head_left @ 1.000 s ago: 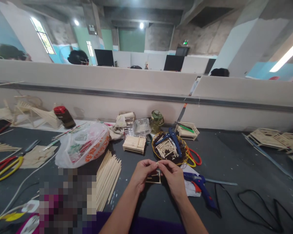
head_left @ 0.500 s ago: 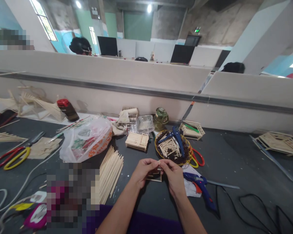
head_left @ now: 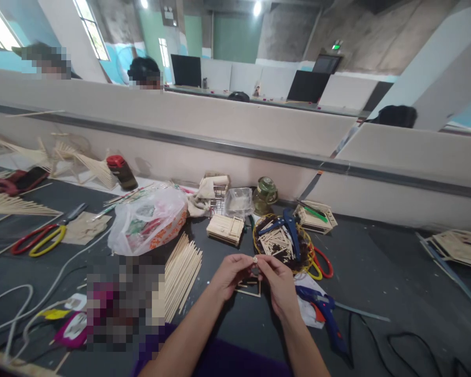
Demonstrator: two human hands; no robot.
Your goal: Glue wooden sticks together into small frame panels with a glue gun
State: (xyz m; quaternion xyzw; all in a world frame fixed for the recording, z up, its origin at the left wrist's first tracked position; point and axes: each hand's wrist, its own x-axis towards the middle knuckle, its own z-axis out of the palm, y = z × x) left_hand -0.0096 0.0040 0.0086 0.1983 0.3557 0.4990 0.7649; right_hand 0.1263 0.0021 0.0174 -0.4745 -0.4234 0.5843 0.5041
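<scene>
My left hand [head_left: 231,273] and my right hand [head_left: 278,280] meet over the dark table, thumbs and fingers closed. A small pale piece [head_left: 255,259] sits pinched between the fingertips of both; it is too small to tell its kind. Under the hands lies a small frame of wooden sticks [head_left: 251,294], partly hidden by them. Just beyond my right hand stands a yellow-rimmed basket [head_left: 311,257] holding short stick pieces and a blue clamp-like tool [head_left: 291,230]. A blue glue gun [head_left: 326,309] rests to the right on white paper.
Left of my arms lies a bundle of thin wooden sticks [head_left: 183,275], with a plastic bag [head_left: 147,220] behind it. A block of joined sticks [head_left: 225,228], a green jar [head_left: 266,193] and scissors [head_left: 43,240] are also here. Black cable [head_left: 406,335] crosses the right side.
The camera view has turned slightly left, so the surroundings sit farther right. Both hands stay together, pinching the small pale piece, with little visible movement.
</scene>
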